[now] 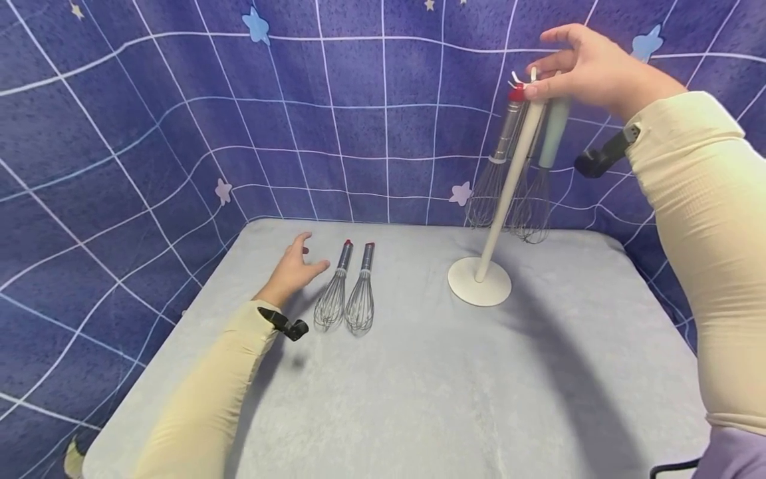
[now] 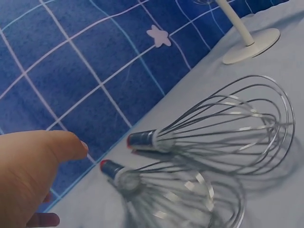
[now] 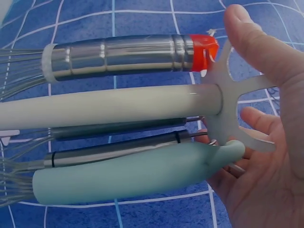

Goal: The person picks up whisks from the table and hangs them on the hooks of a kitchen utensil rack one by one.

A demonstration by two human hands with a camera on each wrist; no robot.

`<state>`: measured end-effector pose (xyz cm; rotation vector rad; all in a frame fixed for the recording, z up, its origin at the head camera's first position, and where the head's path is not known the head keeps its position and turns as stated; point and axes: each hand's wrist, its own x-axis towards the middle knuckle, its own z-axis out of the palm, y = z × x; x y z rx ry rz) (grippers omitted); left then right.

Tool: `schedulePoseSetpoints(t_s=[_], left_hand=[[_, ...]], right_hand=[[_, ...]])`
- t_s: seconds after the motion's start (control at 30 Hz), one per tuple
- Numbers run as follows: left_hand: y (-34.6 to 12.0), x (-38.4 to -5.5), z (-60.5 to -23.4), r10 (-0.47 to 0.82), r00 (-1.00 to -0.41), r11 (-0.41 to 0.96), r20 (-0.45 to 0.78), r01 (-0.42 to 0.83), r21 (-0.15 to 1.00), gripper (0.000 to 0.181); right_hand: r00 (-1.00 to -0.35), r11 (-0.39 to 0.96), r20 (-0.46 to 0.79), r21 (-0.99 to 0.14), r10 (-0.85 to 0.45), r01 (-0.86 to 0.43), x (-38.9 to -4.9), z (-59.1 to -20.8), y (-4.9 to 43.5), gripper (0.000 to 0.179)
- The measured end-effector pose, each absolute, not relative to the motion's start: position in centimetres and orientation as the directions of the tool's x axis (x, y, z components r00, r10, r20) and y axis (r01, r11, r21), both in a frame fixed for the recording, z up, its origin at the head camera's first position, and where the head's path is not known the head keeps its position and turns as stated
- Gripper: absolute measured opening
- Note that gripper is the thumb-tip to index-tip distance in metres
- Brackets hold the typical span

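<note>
My left hand (image 1: 293, 266) hovers just left of two steel whisks, thumb and fingers spread, holding nothing. The nearer-left whisk (image 1: 334, 293) and the other whisk (image 1: 362, 293) lie side by side, red-tipped handles pointing away. At upper right, my right hand (image 1: 592, 70) is around the hooked top of a white stand (image 1: 509, 179), its thumb extended. A red-ended steel whisk (image 3: 123, 54) hangs there by the thumb side. On the finger side hang a pale green-handled whisk (image 3: 123, 173) and slimmer whisks, one with a steel handle (image 3: 118, 149). The fingers are partly hidden behind the hooks.
The stand's round base (image 1: 463, 283) rests on the grey-covered table (image 1: 419, 386), right of the lying whisks. A blue curtain (image 1: 383, 133) with stars and white lines rises along the table's back and left sides.
</note>
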<state>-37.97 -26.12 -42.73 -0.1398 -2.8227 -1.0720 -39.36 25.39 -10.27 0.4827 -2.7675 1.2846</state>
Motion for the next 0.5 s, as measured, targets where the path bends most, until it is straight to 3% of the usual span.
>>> schedulePoseSetpoints(t_s=[0.5], left_hand=[[-22.2, -40.2, -43.9, 0.082, -0.993, 0.797, 0.084, 0.115, 0.593, 0.082]], right_hand=[[-0.943, 0.552, 0.200, -0.771, -0.265, -0.318, -39.7, -11.1, 25.6, 0.087]])
